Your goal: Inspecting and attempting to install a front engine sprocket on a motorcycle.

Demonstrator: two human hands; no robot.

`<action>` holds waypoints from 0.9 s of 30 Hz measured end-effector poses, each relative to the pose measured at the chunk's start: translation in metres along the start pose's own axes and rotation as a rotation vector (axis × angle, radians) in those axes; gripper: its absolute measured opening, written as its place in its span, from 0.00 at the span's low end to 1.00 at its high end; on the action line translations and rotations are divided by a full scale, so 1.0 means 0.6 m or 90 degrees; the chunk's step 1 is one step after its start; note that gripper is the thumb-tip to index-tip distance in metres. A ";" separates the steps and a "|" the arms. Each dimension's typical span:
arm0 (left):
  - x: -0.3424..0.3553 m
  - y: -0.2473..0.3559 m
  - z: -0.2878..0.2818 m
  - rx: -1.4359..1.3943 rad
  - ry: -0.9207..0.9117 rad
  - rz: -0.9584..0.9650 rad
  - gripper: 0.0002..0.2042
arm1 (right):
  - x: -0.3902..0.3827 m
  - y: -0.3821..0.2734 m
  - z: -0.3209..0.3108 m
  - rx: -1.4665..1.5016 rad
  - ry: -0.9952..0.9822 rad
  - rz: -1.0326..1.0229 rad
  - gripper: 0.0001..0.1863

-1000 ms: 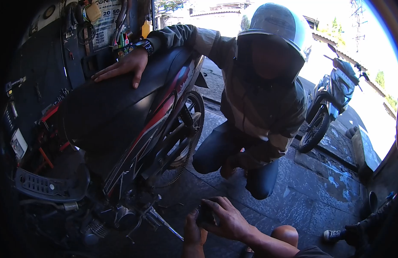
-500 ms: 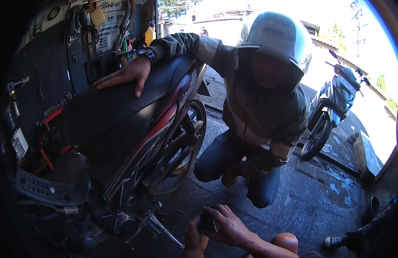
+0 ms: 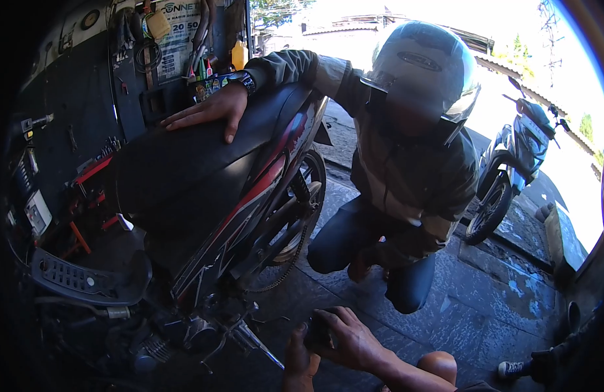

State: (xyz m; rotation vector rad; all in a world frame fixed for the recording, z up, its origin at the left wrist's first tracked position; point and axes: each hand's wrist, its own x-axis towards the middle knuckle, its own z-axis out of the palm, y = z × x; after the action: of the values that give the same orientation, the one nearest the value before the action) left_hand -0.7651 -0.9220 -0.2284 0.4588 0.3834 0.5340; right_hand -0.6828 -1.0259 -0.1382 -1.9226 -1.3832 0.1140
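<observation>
At the lower middle, my left hand (image 3: 299, 354) and my right hand (image 3: 346, 338) are closed together round a small dark part (image 3: 319, 332), whose shape is mostly hidden by my fingers. They are just right of the motorcycle's chrome exhaust pipe and pedal area (image 3: 256, 336). The motorcycle (image 3: 230, 222) has a black seat (image 3: 184, 163), red-striped side panels and an exposed rear chain. Facing me, a person in a white helmet and dark jacket (image 3: 406, 183) crouches beside it, one hand (image 3: 217, 111) spread on the seat. My bare knee (image 3: 438, 366) shows below my right forearm.
A dark wall (image 3: 73, 98) hung with tools, hoses and bottles stands at the left, above a red tool rack (image 3: 95, 168). A second motorcycle (image 3: 514, 150) is parked outside. A low concrete block (image 3: 562, 232) stands at the right, and another person's sneaker (image 3: 511, 370) is at bottom right.
The scene has shifted slightly right and down in the picture. The helmeted person's head has bowed a little. My hands stay closed round the dark part.
</observation>
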 end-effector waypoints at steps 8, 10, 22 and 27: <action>-0.012 0.001 0.006 0.054 -0.065 -0.016 0.19 | 0.000 -0.006 0.003 0.015 0.027 -0.010 0.36; -0.019 0.002 0.006 0.053 -0.045 -0.012 0.19 | -0.003 -0.008 0.007 0.017 0.025 0.013 0.36; -0.019 0.004 0.009 0.083 -0.087 -0.015 0.21 | 0.002 -0.009 0.013 -0.013 -0.017 0.072 0.39; -0.009 -0.003 0.004 -0.097 -0.011 -0.116 0.25 | 0.004 -0.015 0.018 -0.002 0.027 0.104 0.40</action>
State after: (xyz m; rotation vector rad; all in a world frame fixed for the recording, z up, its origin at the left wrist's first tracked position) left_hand -0.7678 -0.9274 -0.2264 0.2784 0.3611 0.3788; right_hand -0.6940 -1.0168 -0.1395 -2.0275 -1.1986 0.1493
